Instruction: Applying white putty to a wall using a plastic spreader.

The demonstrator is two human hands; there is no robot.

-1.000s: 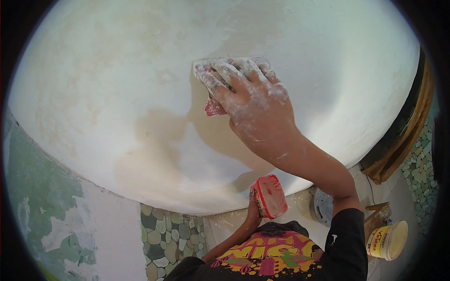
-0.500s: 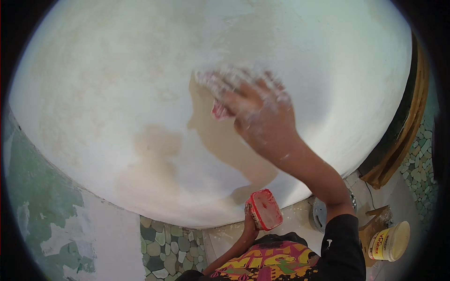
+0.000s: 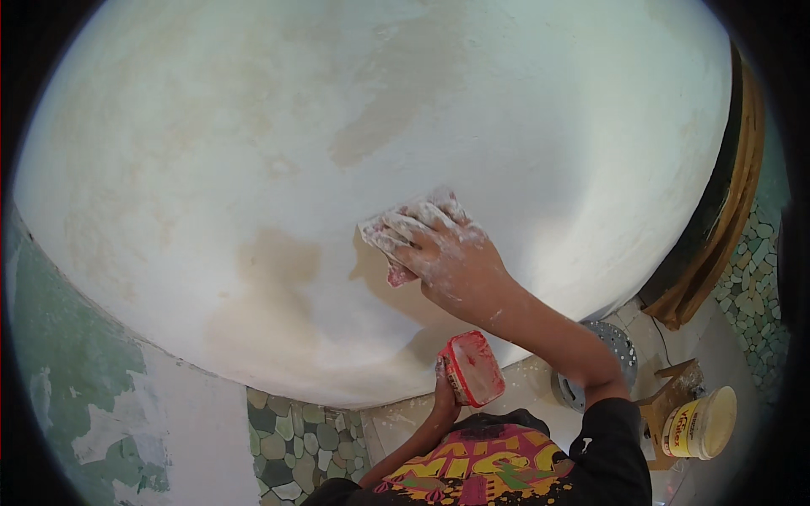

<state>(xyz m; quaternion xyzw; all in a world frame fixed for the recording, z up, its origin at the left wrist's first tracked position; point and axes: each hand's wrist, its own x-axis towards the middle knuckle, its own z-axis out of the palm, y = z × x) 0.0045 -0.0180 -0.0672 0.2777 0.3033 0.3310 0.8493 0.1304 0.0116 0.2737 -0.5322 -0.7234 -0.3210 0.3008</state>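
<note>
My right hand [image 3: 456, 261], coated in white paste, presses a pinkish-red rag [image 3: 400, 274] flat against a large, curved white wall [image 3: 523, 126]. Its fingers spread over the rag, which is smeared white and mostly hidden beneath them. A damp-looking beige patch [image 3: 396, 93] marks the wall above that hand. Low down and close to my body, my left hand [image 3: 445, 392] grips a red rectangular plastic tub [image 3: 479, 368] from its left side. Pale, milky stuff shows inside the tub, which is tilted a little.
On the floor at right stand a yellow-and-white bucket [image 3: 700, 424], a small wooden stool [image 3: 666, 401] and a speckled grey round container [image 3: 612, 346]. Brown wooden trim [image 3: 717, 244] edges the wall's right side. Green-grey pebble tiles [image 3: 304, 443] and a patchy green wall [image 3: 67, 354] lie at left.
My right hand has moved down the wall with the rag, uncovering the beige patch above. My left hand still holds the tub, raised very slightly.
</note>
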